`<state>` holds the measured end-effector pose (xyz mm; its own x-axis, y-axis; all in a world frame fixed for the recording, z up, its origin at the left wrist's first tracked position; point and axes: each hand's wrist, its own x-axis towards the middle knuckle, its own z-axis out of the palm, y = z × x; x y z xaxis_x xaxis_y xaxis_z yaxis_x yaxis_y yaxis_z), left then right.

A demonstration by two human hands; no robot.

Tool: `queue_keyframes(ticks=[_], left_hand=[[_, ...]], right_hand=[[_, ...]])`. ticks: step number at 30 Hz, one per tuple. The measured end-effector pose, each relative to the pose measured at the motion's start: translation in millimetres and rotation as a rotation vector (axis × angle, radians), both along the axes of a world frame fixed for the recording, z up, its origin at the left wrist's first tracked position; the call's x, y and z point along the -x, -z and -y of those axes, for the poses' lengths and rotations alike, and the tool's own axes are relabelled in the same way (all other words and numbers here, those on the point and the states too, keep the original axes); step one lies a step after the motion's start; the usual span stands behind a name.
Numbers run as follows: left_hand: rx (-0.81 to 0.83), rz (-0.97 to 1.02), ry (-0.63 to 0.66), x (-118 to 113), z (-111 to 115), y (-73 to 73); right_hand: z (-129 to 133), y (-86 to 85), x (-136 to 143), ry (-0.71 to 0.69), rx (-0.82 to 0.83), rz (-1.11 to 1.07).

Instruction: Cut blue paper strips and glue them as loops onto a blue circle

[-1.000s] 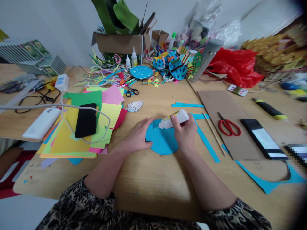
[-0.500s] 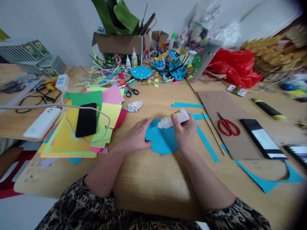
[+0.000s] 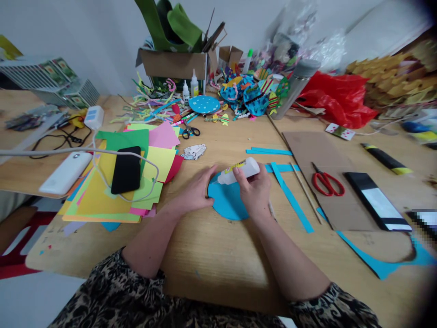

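A blue paper disc lies flat on the wooden table in front of me. My right hand is wrapped round a white glue bottle, tilted with its nozzle low over the disc's upper left part. At the disc's left edge rests my left hand, thumb and fingers apart along the rim. Blue paper strips lie to the right of the disc, beside a thin wooden stick. Behind my left hand is a grey-white paper cutout.
Coloured paper sheets with a black phone and a cable are at left. Red-handled scissors lie on brown cardboard at right. Small black scissors, a speckled blue disc and craft scraps sit at the back.
The glue bottle and my right hand have moved slightly left over the disc. My left hand stays at the disc's edge. The whole view has shifted a little.
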<state>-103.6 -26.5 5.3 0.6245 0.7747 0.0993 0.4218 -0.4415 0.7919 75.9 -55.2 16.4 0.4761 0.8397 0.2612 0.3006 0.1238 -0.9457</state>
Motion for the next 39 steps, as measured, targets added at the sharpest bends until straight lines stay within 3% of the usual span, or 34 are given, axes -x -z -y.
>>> queue_keyframes(ticks=[12,39], left_hand=[[-0.066,-0.013,0.003,-1.5,0.9,0.5],[-0.018,-0.025,-0.006,-2.0,0.1,1.1]], right_hand=[[1.5,-0.4,9.5,-0.059,-0.011,0.101],[0.6,4.5,6.5,-0.078,0.000,0.137]])
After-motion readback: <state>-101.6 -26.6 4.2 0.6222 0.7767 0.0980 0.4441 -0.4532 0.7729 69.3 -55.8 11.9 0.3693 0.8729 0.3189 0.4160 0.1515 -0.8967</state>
